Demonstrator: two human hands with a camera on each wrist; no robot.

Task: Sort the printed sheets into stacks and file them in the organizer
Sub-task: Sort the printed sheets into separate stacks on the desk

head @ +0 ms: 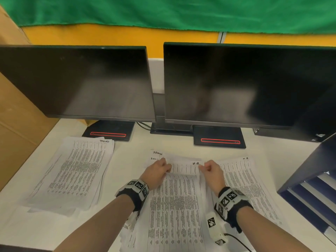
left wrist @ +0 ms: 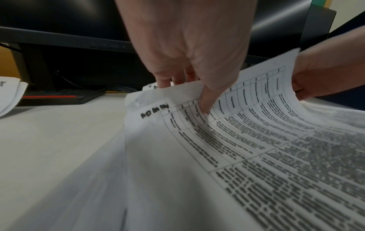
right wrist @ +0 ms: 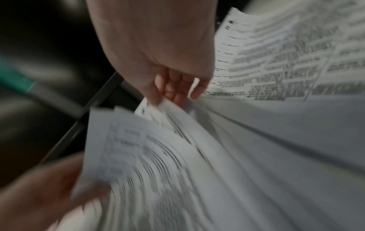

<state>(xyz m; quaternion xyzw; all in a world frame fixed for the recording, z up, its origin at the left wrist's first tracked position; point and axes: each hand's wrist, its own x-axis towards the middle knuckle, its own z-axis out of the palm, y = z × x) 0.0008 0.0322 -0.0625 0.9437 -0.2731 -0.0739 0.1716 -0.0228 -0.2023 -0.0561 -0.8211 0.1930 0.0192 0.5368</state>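
Note:
A pile of printed sheets (head: 174,202) lies in the middle of the white desk. Both hands lift the far end of its top sheet (left wrist: 247,100), which curls upward. My left hand (head: 160,170) pinches the sheet's far left corner, thumb on top, beside a handwritten "ADMIN" label (left wrist: 155,111). My right hand (head: 211,170) pinches the far right corner (right wrist: 177,100) near an "H.R" mark. A second stack (head: 76,171) lies at the left and a third stack (head: 245,182) at the right. The dark blue organizer (head: 309,179) stands at the right edge.
Two dark monitors (head: 76,82) (head: 245,84) on black bases (head: 109,132) stand across the back of the desk. A cardboard box (head: 16,124) rises at the left. Bare desk (head: 127,153) shows between the stacks.

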